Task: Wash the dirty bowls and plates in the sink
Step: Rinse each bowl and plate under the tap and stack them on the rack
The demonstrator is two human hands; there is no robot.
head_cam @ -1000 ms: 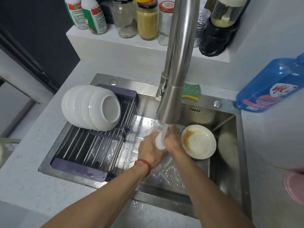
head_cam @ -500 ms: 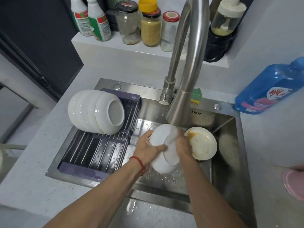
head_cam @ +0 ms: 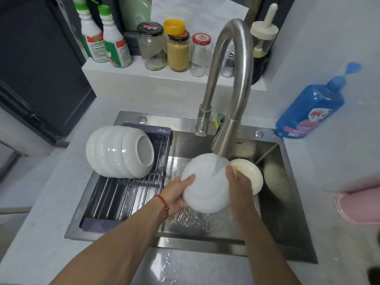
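Rinsing white plate (head_cam: pixel 205 188) under faucet (head_cam: pixel 226 138), left hand (head_cam: pixel 176 194) and right hand (head_cam: pixel 238 186) gripping opposite edges; next, onto rack (head_cam: pixel 123 194) at left.

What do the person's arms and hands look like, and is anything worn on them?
Both forearms are bare, with no sleeves in view and no gloves. The left hand has a thin red string bracelet around its wrist. The right hand shows no ring, watch or band.

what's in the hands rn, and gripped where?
One white bowl under the tap: left hand grips its left rim, right hand its right rim.
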